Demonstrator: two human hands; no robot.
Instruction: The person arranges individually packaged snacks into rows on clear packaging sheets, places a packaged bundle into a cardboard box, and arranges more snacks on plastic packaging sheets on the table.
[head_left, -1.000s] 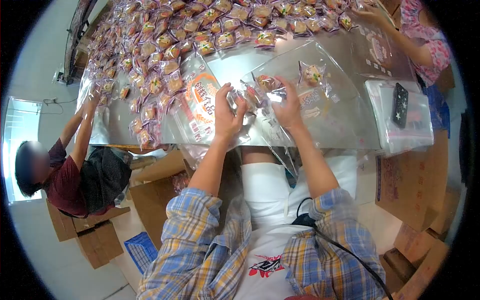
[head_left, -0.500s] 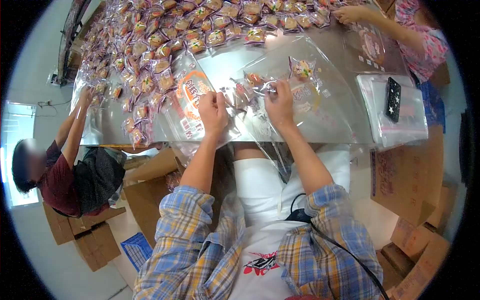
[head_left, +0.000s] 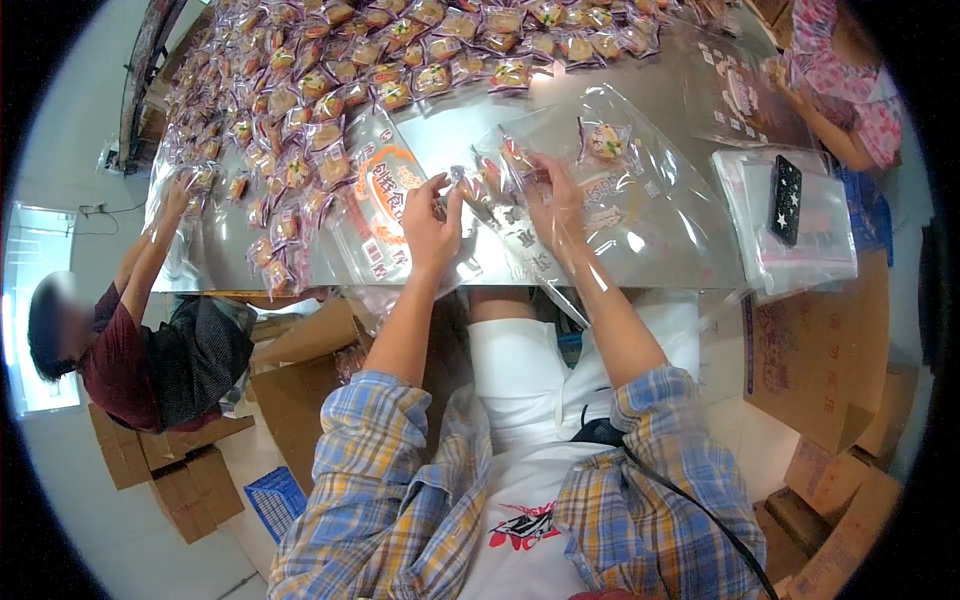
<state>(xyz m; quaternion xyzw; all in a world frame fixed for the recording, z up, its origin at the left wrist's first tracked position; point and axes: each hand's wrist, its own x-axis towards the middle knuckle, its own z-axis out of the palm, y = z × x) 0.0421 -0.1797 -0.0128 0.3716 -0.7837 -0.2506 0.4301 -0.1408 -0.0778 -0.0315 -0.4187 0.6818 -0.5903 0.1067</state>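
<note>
My left hand (head_left: 432, 228) is held over the metal table with thumb and forefinger apart, just left of some small wrapped cakes (head_left: 487, 172). Opposite it, my right hand (head_left: 556, 205) has its fingers bent against the right side of a wrapped cake standing on edge; the thumb is partly hidden. Around my right hand and forearm lies a large clear plastic bag (head_left: 660, 215) with printing on it. Another wrapped cake (head_left: 605, 142) rests on or in that bag at its far side. A second clear bag with orange print (head_left: 385, 190) lies beside my left hand.
Many wrapped cakes (head_left: 300, 110) cover the back and left of the table (head_left: 450, 125). At right, a dark star-patterned phone (head_left: 787, 200) lies on stacked clear bags (head_left: 740, 225). One person (head_left: 130, 340) works at left, another (head_left: 840, 100) at right. Cardboard boxes (head_left: 815, 350) stand below.
My left hand's fingers have spread from a closed grip. My right hand has shifted slightly left and its fingers have straightened. The co-worker's hand at right has drawn back from the cakes.
</note>
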